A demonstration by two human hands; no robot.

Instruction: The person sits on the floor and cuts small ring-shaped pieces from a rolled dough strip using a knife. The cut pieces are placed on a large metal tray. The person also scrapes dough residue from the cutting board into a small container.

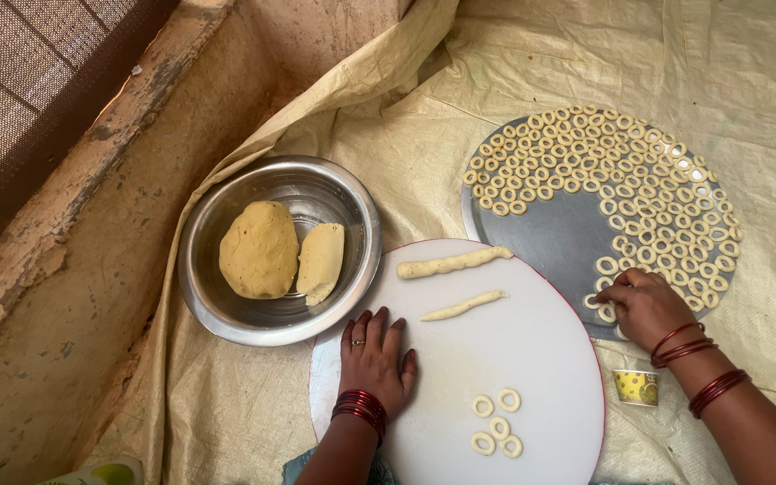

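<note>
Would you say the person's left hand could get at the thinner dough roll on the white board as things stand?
Probably yes. The left hand lies flat on the white board, holding nothing, and the thinner dough roll lies just ahead of its fingers, with only bare board between them.

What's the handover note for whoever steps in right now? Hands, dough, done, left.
Left hand: flat, palm down on the white round board, holding nothing.
Right hand: fingertips at a dough ring on the front edge of the steel tray; grip not clear.
Done: the tray's far and right sides are covered with dough rings.
Left: four shaped rings wait on the board, plus two rolled dough ropes. Two dough lumps sit in the steel bowl. The tray's near left part is bare.
</note>
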